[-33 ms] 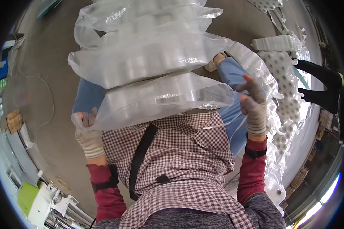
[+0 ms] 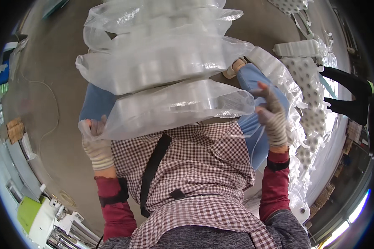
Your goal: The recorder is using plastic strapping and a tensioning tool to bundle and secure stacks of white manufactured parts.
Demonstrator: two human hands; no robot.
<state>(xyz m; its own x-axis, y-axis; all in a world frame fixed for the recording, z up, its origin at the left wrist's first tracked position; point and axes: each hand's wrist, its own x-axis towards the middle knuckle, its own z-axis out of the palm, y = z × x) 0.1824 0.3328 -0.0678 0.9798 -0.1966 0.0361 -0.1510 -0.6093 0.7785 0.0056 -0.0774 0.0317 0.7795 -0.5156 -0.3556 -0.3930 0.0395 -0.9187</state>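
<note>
The nearest clear plastic bag (image 2: 162,108), packed with white cylinder-shaped items like rolls, lies across my lap. At its left end my gloved left hand (image 2: 96,132) is closed on the gathered plastic. My gloved right hand (image 2: 270,110) is just beyond the bag's right end, over my blue trouser leg, fingers apart and a little blurred. A thin pale strip (image 2: 238,136) hangs below that hand; whether the hand touches it I cannot tell. Behind the nearest bag, another full bag (image 2: 162,62) is stacked against more of the same kind.
On the right, wrapped packs of white rolls (image 2: 305,83) lie in a long row. A person's dark-clothed legs (image 2: 349,91) stand beyond them. At the lower left is a machine with a green cover (image 2: 28,213). A thin cable (image 2: 56,108) runs over the floor.
My right hand has shifted slightly left and down, toward the bag's right end. My left hand keeps its grip on the plastic.
</note>
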